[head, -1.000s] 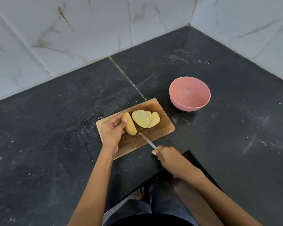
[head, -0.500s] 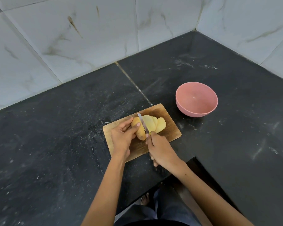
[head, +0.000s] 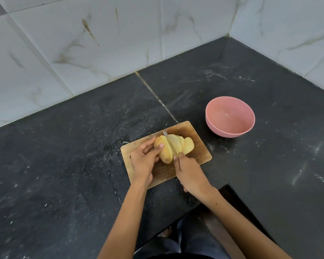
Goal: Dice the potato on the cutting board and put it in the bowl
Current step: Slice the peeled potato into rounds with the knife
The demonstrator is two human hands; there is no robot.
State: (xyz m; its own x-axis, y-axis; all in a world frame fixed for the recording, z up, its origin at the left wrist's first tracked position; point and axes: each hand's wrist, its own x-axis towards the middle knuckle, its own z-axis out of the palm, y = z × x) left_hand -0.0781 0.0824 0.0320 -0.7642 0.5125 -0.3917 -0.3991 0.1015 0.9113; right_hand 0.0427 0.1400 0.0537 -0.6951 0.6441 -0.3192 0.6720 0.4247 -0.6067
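Note:
A yellow potato (head: 165,149) lies on the wooden cutting board (head: 200,146), its uncut end at the left and several slices (head: 185,145) leaning off to the right. My left hand (head: 143,158) grips the uncut end with thumb and fingers curled on it. My right hand (head: 190,173) holds a small knife (head: 170,143) by the handle, and the blade lies across the potato between the uncut end and the slices. The pink bowl (head: 230,116) stands empty to the right of the board, a little farther back.
The board sits on a dark stone counter (head: 73,156) with white specks. Marble-tiled walls (head: 101,43) close the back and right sides. The counter's front edge steps inward near my right forearm, with my legs below it.
My right hand brought the knife from the board's front edge up onto the potato. The blade now sits across it, next to my left thumb. My left hand kept its hold.

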